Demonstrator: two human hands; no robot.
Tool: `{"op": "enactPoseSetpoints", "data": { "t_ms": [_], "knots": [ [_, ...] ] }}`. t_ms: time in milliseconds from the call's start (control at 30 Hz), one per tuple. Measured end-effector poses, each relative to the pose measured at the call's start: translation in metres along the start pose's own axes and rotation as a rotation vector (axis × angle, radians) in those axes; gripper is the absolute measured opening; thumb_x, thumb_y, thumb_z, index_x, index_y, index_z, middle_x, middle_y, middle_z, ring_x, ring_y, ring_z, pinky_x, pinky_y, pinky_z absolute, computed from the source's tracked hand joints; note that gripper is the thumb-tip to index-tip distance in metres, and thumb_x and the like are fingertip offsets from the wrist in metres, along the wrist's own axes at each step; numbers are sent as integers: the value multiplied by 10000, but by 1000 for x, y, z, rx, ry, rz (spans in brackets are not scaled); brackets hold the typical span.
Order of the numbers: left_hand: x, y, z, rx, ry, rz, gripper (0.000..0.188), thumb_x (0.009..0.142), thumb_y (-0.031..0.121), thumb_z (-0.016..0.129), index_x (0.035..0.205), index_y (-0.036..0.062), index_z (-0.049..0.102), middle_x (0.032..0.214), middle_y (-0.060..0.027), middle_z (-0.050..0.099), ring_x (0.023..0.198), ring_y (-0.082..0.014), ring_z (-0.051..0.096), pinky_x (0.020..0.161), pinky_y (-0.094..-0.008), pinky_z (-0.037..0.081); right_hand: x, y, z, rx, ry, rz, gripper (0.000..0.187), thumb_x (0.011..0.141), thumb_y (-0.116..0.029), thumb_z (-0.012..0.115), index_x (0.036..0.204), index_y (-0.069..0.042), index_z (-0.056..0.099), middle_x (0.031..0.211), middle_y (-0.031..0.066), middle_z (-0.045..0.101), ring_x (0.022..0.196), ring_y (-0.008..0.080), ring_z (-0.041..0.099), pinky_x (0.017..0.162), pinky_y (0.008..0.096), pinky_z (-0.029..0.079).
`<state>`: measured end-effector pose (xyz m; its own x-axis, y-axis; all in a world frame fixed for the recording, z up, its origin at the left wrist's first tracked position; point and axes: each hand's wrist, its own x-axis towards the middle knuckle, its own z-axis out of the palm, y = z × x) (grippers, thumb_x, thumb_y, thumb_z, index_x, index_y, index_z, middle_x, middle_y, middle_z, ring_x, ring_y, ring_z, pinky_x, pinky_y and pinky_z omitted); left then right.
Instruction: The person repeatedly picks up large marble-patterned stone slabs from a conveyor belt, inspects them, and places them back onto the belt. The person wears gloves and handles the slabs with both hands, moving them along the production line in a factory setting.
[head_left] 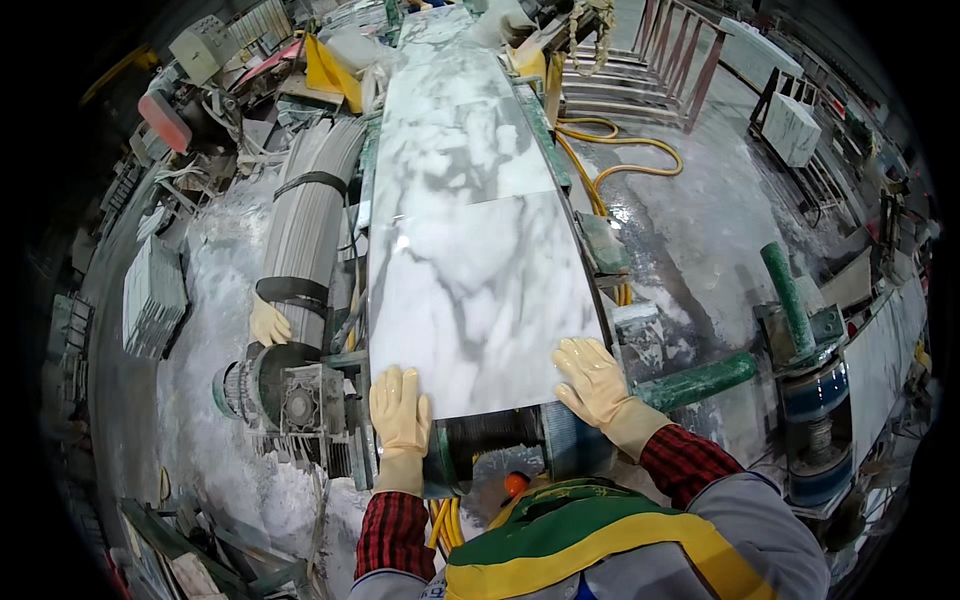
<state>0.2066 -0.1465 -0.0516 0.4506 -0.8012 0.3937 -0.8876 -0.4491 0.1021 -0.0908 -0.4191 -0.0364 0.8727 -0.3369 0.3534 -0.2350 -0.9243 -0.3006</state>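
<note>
A polished white marble slab with grey veins lies flat in front of me on a long roller conveyor. A second veined marble slab lies beyond it, their edges meeting at a thin seam. My left hand, in a cream rubber glove, rests at the slab's near left corner with fingers stretched forward. At the near right corner, my right hand, gloved alike, lies with fingers spread over the surface and edge. Neither hand is wrapped around anything. Below the slab's near edge shows a dark roller with blue ends.
Left of the conveyor stand a geared motor and a strapped bundle of grey strips, with a loose cream glove on it. A green post juts out at right. A yellow hose loops over the wet floor.
</note>
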Motion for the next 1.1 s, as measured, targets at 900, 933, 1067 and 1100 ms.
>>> {"op": "enactPoseSetpoints", "data": {
  "t_ms": [900, 933, 1067, 1100],
  "knots": [
    [-12, 5, -18, -114, 36, -18, 531, 937, 214, 733, 1431, 43, 643, 1487, -240, 615, 1381, -466, 562, 1217, -569, 419, 54, 14, 19, -129, -67, 4, 671, 995, -390, 721, 1553, -35, 604, 1633, 254, 549, 1526, 437, 480, 1321, 549, 321],
    [-11, 7, -22, -125, 14, -27, 524, 937, 211, 732, 1425, 42, 646, 1480, -241, 619, 1379, -466, 565, 1213, -569, 421, 53, 13, 21, -121, -66, 4, 658, 997, -385, 718, 1538, -25, 612, 1626, 256, 555, 1529, 438, 479, 1319, 556, 325],
    [-12, 8, -28, -125, 29, -23, 502, 937, 201, 724, 1405, 34, 652, 1464, -243, 623, 1367, -458, 572, 1192, -566, 432, 57, 5, 14, -105, -63, -9, 641, 996, -369, 718, 1524, -20, 617, 1591, 257, 582, 1500, 444, 510, 1309, 559, 338],
    [-14, 8, -25, -114, 46, -19, 503, 929, 205, 735, 1399, 44, 656, 1462, -235, 625, 1365, -454, 574, 1194, -564, 431, 57, 6, 16, -110, -53, -5, 640, 991, -367, 722, 1520, -21, 619, 1586, 256, 586, 1497, 442, 513, 1306, 558, 343]
  ]
}}
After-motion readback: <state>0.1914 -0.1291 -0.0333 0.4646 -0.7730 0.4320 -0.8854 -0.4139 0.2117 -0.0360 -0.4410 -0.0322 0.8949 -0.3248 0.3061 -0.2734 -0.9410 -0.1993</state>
